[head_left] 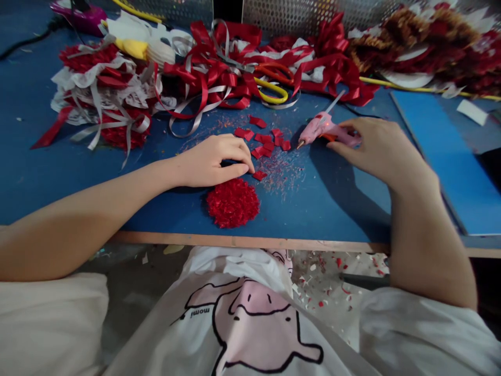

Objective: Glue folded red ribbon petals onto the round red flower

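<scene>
My left hand (215, 159) rests on the blue table with curled fingers, thumb and fingertips close together at the edge of a small red ribbon piece (259, 175). Just below it lies a round, ruffled red ribbon flower (233, 203). Several more cut red ribbon squares (264, 139) are scattered beyond the fingertips. On the right, my right hand (366, 146) has its thumb and fingers around the handle of a pink hot glue gun (319, 127). The gun's nozzle points left and down, and a glue stick juts from its back.
Red and grey ribbons (219, 78) are heaped at the back, with scissors (274, 83) on them. A ruffled red and white bundle (105, 94) sits at left. Brown and red trimmings (426, 47) lie back right, above a blue board (442, 156). The table edge (250, 241) runs in front.
</scene>
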A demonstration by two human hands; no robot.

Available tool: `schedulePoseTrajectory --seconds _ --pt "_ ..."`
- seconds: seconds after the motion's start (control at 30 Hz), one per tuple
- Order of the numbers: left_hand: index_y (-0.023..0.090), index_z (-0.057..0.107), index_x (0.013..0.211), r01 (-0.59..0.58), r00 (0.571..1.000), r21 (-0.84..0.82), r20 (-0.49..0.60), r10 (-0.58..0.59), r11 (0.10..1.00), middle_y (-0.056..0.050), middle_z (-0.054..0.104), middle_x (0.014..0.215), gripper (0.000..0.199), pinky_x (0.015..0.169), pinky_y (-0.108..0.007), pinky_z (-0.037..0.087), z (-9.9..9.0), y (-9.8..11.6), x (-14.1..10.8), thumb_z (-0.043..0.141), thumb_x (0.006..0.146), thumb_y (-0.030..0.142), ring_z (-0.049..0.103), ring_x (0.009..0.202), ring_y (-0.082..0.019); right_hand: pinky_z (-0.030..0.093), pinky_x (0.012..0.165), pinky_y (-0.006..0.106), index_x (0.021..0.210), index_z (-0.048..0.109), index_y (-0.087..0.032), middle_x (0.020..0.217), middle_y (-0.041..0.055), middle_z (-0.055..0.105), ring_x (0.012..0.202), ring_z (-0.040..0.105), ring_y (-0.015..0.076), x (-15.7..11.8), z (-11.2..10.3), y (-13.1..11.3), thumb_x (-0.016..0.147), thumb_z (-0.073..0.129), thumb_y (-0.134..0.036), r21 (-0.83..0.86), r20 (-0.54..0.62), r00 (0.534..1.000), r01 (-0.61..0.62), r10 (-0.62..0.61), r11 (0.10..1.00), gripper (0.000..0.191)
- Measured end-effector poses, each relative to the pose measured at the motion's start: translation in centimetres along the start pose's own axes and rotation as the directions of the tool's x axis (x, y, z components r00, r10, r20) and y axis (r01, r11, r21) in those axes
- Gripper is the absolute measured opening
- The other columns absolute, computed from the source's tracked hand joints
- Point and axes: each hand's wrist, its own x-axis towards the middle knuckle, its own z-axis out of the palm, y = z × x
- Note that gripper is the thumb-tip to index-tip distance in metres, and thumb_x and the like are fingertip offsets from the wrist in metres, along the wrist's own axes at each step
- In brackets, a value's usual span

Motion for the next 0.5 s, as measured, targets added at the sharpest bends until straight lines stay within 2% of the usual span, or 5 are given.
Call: schedulePoseTrajectory --seconds 0.1,0.17,0.27,0.37,0.5 --pt "0.022 0.081 0.105 0.008 1.0 0.004 0.006 -0.008 1.0 -0.006 0.077 0.115 0.03 0.106 -0.037 0.047 -0.1 0.1 0.0 0.054 0.1 0.032 0.069 0.109 -0.022 0.044 0.103 0.042 0.137 0.068 -0.008 0.13 0.0259 0.071 0.121 0.064 0.0331 0.1 0.1 -0.7 0.099 0.067 -0.048 0.024 -0.147 0.984 -0.096 0.099 0.995 0.055" --pt "0.022 0.081 0.104 0.005 1.0 0.0 -0.008 -0.005 1.0 -0.006 0.077 0.113 0.03 0.104 -0.036 0.048 0.0 0.2 0.0 0.054 0.1 0.031 0.069 0.107 -0.021 0.041 0.107 0.045 0.128 0.074 -0.012 0.125 0.0234 0.072 0.121 0.063 0.0306 0.0 0.1 -2.0 0.1 0.066 -0.054 0.07 -0.306 0.948 -0.068 0.086 0.995 0.051" --pt "0.021 0.081 0.101 -0.01 1.0 0.004 -0.022 0.01 1.0 -0.005 0.079 0.11 0.029 0.101 -0.034 0.049 0.0 0.1 0.0 0.053 0.1 0.03 0.07 0.104 -0.02 0.042 0.105 0.046 0.101 0.083 -0.024 0.104 0.013 0.078 0.114 0.061 0.0276 -0.8 0.3 -4.7 0.101 0.068 -0.048 0.088 -0.486 0.859 0.23 -0.16 0.969 0.029" --pt "0.02 0.081 0.099 -0.037 0.999 0.007 -0.034 0.038 0.999 -0.005 0.079 0.109 0.028 0.1 -0.032 0.049 0.1 0.0 0.1 0.054 0.1 0.028 0.071 0.104 -0.019 0.043 0.097 0.045 0.101 0.083 -0.031 0.099 0.0036 0.081 0.111 0.061 0.0274 -1.7 0.9 -7.6 0.098 0.075 -0.036 -0.034 -0.523 0.718 0.521 -0.46 0.853 0.009" --pt "0.021 0.081 0.097 -0.052 0.996 -0.009 -0.067 0.052 0.999 -0.005 0.08 0.108 0.027 0.097 -0.032 0.05 0.4 -0.3 0.1 0.054 0.099 0.027 0.072 0.102 -0.02 0.04 0.099 0.046 0.112 0.078 -0.03 0.105 -0.0012 0.082 0.111 0.062 0.0267 -2.3 1.8 -9.6 0.099 0.073 -0.024 -0.143 -0.532 0.613 0.615 -0.584 0.776 0.015"
